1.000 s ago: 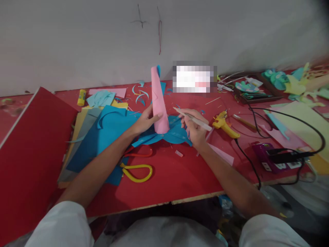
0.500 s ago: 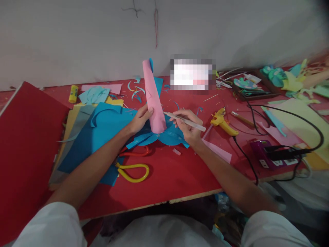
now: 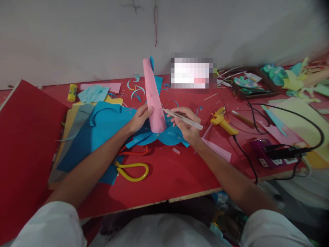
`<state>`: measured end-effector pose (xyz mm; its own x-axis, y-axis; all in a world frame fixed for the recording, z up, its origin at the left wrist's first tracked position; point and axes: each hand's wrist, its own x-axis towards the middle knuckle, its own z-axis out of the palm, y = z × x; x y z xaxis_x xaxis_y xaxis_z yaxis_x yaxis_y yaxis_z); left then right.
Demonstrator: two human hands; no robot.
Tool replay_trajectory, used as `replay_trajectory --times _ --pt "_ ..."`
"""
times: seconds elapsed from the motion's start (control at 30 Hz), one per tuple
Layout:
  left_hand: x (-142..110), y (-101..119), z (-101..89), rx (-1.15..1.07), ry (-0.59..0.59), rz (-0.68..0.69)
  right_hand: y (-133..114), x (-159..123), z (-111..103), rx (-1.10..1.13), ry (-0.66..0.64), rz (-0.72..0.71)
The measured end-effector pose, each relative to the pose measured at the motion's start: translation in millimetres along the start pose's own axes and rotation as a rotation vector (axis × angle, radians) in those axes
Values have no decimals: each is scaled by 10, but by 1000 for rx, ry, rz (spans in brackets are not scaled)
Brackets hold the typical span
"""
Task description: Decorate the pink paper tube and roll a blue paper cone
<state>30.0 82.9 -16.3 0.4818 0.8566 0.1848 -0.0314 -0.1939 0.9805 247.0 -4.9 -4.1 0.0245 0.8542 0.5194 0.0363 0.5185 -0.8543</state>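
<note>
A pink paper tube (image 3: 154,103) leans upright in front of me, with blue paper at its top and a blue scalloped paper piece (image 3: 167,138) at its foot. My left hand (image 3: 141,117) grips the tube's left side, thumb in front; its other fingers are partly hidden. Between the fingers of my right hand (image 3: 187,123) is a white pen (image 3: 183,119), its tip at the tube's right edge. I cannot tell whether the tip touches the paper. Scissors with red and yellow handles (image 3: 133,171) lie just in front, their blades hidden.
Blue sheets (image 3: 102,137) lie at left beside a red board (image 3: 28,151) and a glue stick (image 3: 72,93). To the right are a yellow glue gun (image 3: 223,121), a purple power box (image 3: 264,154) with black cables, and a tray (image 3: 272,92). Paper scraps lie behind the tube.
The right hand and pen have shifted slightly left and up, towards the tube. My left hand still holds the tube in nearly the same place.
</note>
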Motion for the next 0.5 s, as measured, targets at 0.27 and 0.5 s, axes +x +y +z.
replay_trajectory --times 0.27,0.5 --pt "11 -92 -33 -11 -29 64 -37 27 -12 14 0 -27" --pt "7 -78 -28 19 -45 75 -20 16 -41 7 -30 -40"
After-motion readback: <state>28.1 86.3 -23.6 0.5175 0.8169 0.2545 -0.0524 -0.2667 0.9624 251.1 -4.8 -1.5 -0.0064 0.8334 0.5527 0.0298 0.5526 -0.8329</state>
